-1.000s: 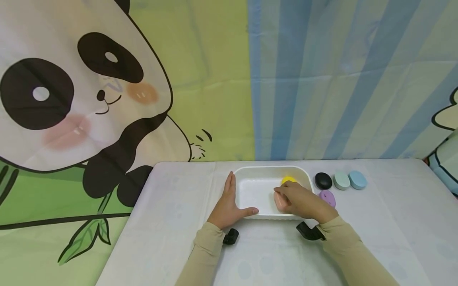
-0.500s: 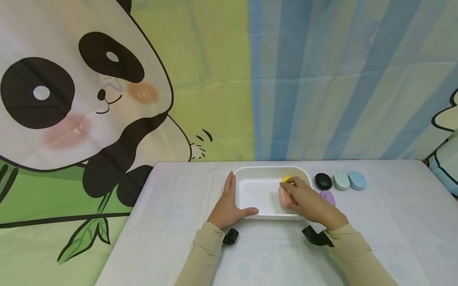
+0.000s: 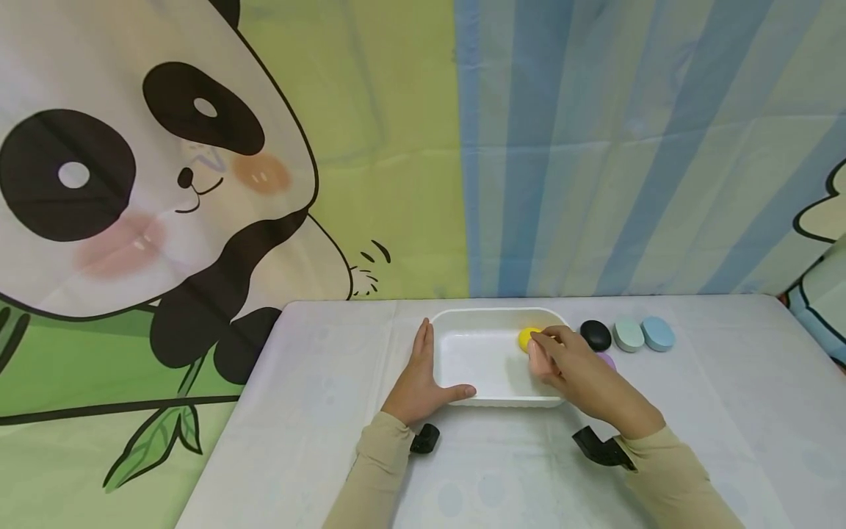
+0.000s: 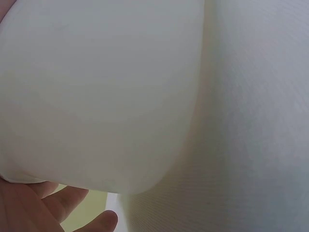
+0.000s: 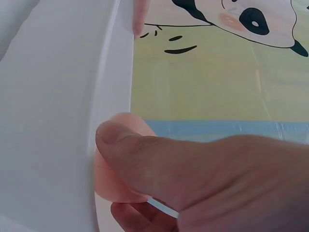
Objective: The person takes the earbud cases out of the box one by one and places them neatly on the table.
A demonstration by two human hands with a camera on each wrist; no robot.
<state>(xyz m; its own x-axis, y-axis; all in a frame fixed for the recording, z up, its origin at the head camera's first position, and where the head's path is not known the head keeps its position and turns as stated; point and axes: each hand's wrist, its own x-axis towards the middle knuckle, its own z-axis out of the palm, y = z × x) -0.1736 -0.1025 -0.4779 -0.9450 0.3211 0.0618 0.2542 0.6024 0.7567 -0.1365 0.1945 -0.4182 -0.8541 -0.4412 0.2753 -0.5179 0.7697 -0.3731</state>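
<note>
A white rectangular tray (image 3: 476, 402) stands on the table. My left hand (image 3: 426, 386) spans its near-left corner, with straight fingers along the left wall and the thumb at the near rim. In the left wrist view, these fingers (image 4: 63, 203) show at the tray's outer wall. My right hand (image 3: 581, 371) is over the tray's right end and pinches a pink rounded block (image 3: 540, 362). Its thumb presses on the block's face in the right wrist view, while the other fingers are partly hidden behind it. A yellow round piece (image 3: 526, 339) lies in the tray just beyond the pinched block.
Right of the tray, a black oval piece (image 3: 595, 336), a pale green piece (image 3: 628, 335) and a light blue piece (image 3: 658, 334) lie in a row. A purple piece (image 3: 606, 360) is mostly hidden behind my right hand. A panda-printed curtain (image 3: 396, 147) hangs behind the white-covered table (image 3: 330, 353).
My right hand has moved right across the tray with the pink block in its fingers. More of the yellow piece now shows, less of the purple one. The left hand has stayed in place.
</note>
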